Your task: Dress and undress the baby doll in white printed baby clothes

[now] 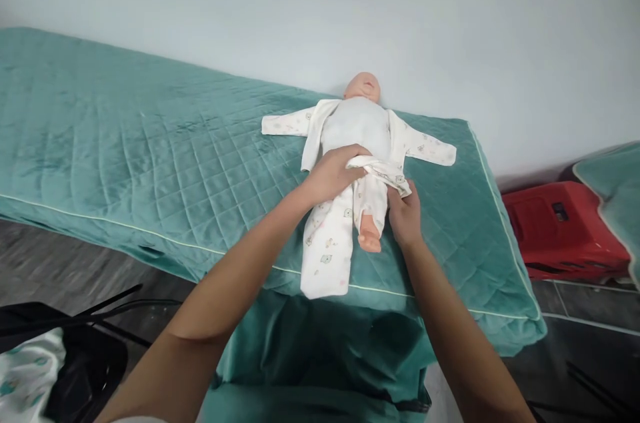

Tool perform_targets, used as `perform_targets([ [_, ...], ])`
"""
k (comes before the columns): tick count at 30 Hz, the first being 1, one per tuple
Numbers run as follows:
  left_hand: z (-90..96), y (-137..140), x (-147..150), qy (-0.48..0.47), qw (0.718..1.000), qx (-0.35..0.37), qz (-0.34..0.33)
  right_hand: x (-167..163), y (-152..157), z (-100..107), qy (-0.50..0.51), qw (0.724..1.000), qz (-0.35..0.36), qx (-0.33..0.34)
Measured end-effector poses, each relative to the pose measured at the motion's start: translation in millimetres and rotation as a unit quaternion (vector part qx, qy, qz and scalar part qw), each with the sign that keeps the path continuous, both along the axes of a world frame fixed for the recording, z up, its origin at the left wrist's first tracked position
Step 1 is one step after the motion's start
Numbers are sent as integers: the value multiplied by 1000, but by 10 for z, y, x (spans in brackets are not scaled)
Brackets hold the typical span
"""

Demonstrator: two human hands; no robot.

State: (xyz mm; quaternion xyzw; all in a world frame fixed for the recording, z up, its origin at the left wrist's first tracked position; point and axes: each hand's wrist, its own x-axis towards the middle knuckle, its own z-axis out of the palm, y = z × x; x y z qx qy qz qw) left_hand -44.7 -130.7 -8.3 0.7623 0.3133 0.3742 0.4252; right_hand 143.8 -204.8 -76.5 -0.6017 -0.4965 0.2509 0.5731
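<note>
A baby doll [361, 123] lies on its back on the green quilted bed, head toward the wall. It wears an open white printed jacket [290, 122], with both sleeves spread outward. White printed baby trousers [327, 253] cover its legs; one leg lies flat toward the bed's edge, while a bare foot [370, 236] shows from the other. My left hand [337, 173] is closed on the bunched trouser fabric at the doll's waist. On the other side, my right hand [404, 209] pinches the same bunched fabric near the hip. Some fingertips are hidden by the cloth.
The quilted bed [150, 143] stretches left along a white wall [310, 3]. Beyond its right end stands a red plastic object [560, 229], beside another green cover [613, 176]. A black bag-like item [85, 369] with patterned cloth [30, 376] is at lower left.
</note>
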Motion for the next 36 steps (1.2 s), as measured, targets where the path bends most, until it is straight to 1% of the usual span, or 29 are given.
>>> perform_targets([
  [2, -64, 3, -75, -27, 999, -33, 2, -13, -4, 3, 1, 1000, -12, -13],
  [4, -142, 10, -164, -79, 992, -96, -12, -28, -35, 53, -27, 1000, -8, 2],
  [6, -230, 17, -237, -154, 973, -169, -21, -43, -58, 184, -90, 995, 26, 38],
  [8, -310, 20, -278, -232, 946, -225, -25, -68, -30, 398, -155, 982, 98, 47],
  [9, -342, 20, -286, -261, 933, -245, -30, -89, 11, 525, -175, 973, 145, 27],
  [11, -385, 15, -287, -297, 916, -266, -45, -145, 141, 777, -206, 944, 251, -57],
  [13, -409, 7, -284, -312, 911, -265, -48, -206, 305, 970, -231, 904, 333, -138],
  [14, -417, 3, -286, -315, 912, -259, -46, -229, 383, 1028, -232, 886, 365, -168],
  [15, -423, -1, -291, -313, 915, -251, -43, -242, 452, 1057, -222, 875, 388, -188],
  [16, -425, -4, -298, -308, 919, -242, -43, -243, 508, 1057, -198, 872, 400, -200],
  [17, -424, -6, -307, -298, 924, -233, -45, -234, 548, 1033, -160, 879, 400, -203],
  [20, -391, -11, -334, -239, 943, -219, -72, -163, 594, 876, 9, 922, 342, -182],
  [21, -373, -11, -341, -218, 947, -219, -83, -139, 592, 819, 62, 929, 320, -174],
  [23, -337, -10, -353, -184, 951, -227, -98, -113, 581, 734, 135, 932, 292, -168],
  [25, -322, -7, -359, -172, 950, -239, -101, -120, 572, 693, 168, 927, 289, -171],
  [27, -339, -6, -354, -177, 946, -253, -95, -146, 572, 681, 183, 919, 301, -175],
  [30, -404, -11, -324, -239, 932, -269, -44, -175, 580, 678, 176, 916, 313, -178],
  [33, -458, -18, -283, -303, 910, -281, 14, -172, 580, 687, 124, 924, 313, -181],
  [36, -476, -13, -254, -334, 898, -281, 49, -187, 570, 733, 38, 913, 354, -200],
])
